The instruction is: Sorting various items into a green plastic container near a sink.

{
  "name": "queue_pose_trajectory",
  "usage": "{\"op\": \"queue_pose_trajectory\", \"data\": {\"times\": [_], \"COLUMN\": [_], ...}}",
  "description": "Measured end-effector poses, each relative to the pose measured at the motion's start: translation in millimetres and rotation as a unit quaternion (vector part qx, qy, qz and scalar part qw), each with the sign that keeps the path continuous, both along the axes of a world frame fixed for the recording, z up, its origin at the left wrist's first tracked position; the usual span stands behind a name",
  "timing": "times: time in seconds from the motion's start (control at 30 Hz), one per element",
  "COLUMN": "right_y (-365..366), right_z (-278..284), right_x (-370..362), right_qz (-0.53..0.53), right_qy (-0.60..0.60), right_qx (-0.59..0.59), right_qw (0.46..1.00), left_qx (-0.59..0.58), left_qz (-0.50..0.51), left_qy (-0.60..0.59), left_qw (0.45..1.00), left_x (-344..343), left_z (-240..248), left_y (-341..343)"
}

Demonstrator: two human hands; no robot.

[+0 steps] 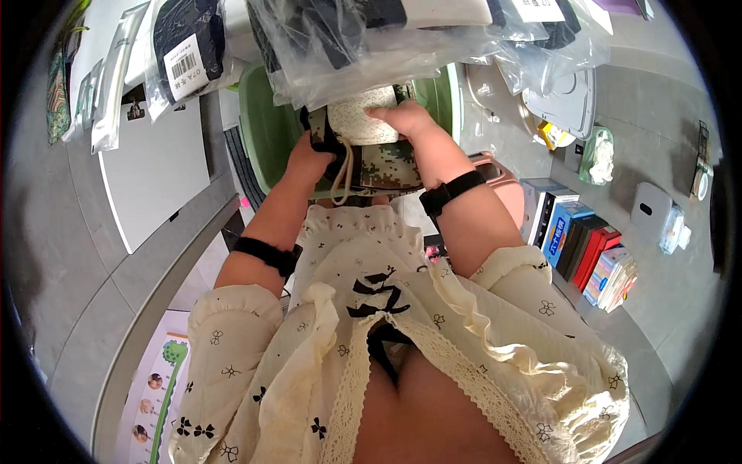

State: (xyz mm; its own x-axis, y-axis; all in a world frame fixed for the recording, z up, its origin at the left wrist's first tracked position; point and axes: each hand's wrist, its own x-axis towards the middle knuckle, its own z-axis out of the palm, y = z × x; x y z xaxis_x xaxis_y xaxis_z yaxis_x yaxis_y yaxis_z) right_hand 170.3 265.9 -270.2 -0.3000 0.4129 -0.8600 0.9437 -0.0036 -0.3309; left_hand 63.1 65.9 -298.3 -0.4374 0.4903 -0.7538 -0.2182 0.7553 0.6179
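Left hand [308,158]: closed on the left edge of a camouflage-patterned fabric bag [380,166], the fingers hidden behind the cloth.
Right hand [406,120]: laid on top of a cream knitted item [362,122], fingers curled over its upper edge and pressed down on it.
Cream knitted item: held at the mouth of the camouflage bag, partly inside it as far as can be judged; the lower part is hidden by the bag.
Bag: held up in front of the body, above a green plastic bin [267,127]; a pale cord [344,174] hangs from its left side.
Progress: the knitted item is judged to be partway seated in the bag; the mouth is not yet closed and the cord hangs loose.
Surroundings: clear plastic packets [371,39] holding dark clothing are piled at the top, overlapping the bin's far rim; a row of coloured books [587,251] stands on the floor at the right.
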Motion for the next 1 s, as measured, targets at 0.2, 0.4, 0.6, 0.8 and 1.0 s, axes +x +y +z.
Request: {"op": "queue_pose_trajectory", "data": {"times": [0.2,0.4,0.6,0.8,1.0], "right_y": [-10.9,-15.8,-29.5,-31.4,-29.8], "right_z": [68.1,94.4,96.4,95.6,95.7], "right_x": [38.8,123.0,153.8,159.4,173.0], "right_qz": [-0.189,-0.217,-0.334,-0.350,-0.320], "right_qy": [0.177,0.242,0.273,0.300,0.328], "right_qx": [-0.179,-0.263,-0.345,-0.326,-0.310], "right_qw": [0.949,0.909,0.834,0.825,0.833], "left_qx": [-0.043,-0.056,-0.072,0.015,0.061], "left_qz": [0.105,0.166,0.073,0.127,0.171], "left_qy": [-0.150,-0.315,-0.268,-0.247,-0.233], "left_qw": [0.982,0.933,0.958,0.961,0.955], "left_x": [-5.4,-15.6,-9.7,-5.8,0.0], "left_z": [29.6,41.3,54.7,57.2,44.6], "left_y": [6.1,14.3,21.8,22.5,24.6]}}
